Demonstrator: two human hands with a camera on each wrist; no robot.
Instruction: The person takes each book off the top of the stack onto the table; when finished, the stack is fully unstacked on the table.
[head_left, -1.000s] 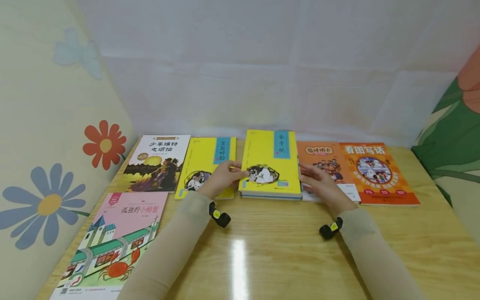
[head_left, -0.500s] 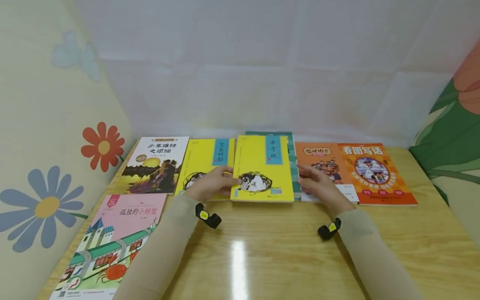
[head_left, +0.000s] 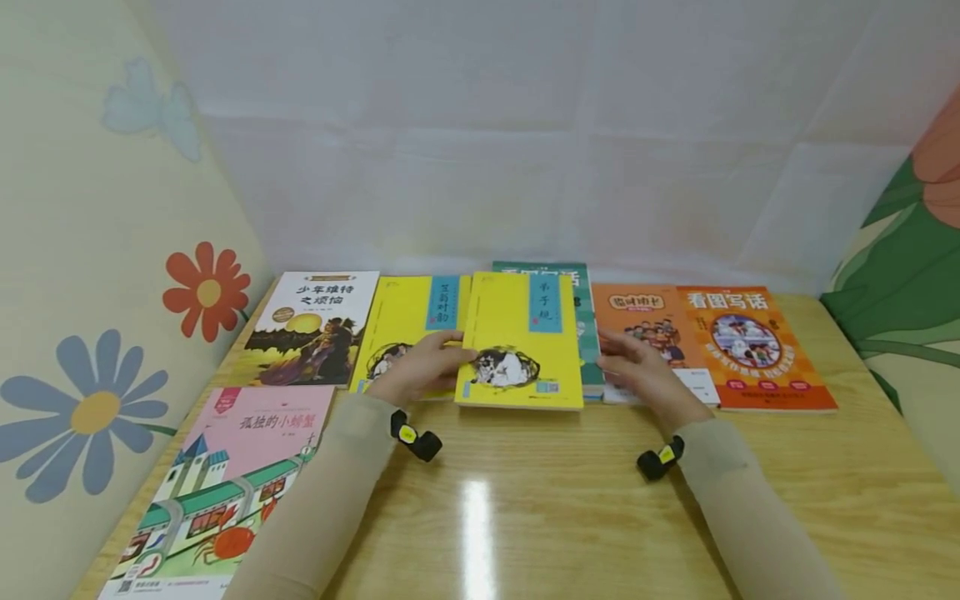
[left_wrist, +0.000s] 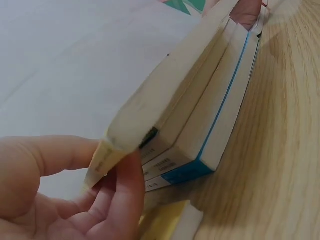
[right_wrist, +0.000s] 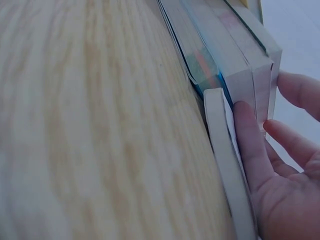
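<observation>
A yellow book with a blue title strip (head_left: 498,333) lies tilted over a stack whose top is a green book (head_left: 591,358). My left hand (head_left: 420,367) grips the yellow book by its left side; in the left wrist view the thumb and fingers of that hand (left_wrist: 75,185) pinch its spine (left_wrist: 102,162), raised off the stack (left_wrist: 200,125). At the stack's right side, my right hand (head_left: 648,375) rests its fingers against the edges. The right wrist view shows the fingers of this hand (right_wrist: 280,165) spread along the page edges (right_wrist: 240,65).
Left of the stack lie another yellow book (head_left: 386,317) and a white-covered book (head_left: 322,308), with a pink crab book (head_left: 247,467) nearer. Two orange books (head_left: 637,312) (head_left: 738,333) lie at the right. A white cloth (head_left: 525,142) hangs behind the wooden table (head_left: 570,500).
The top yellow book has moved left and slightly toward me with my left hand, uncovering the green book beneath. My right hand has stayed at the stack's right side.
</observation>
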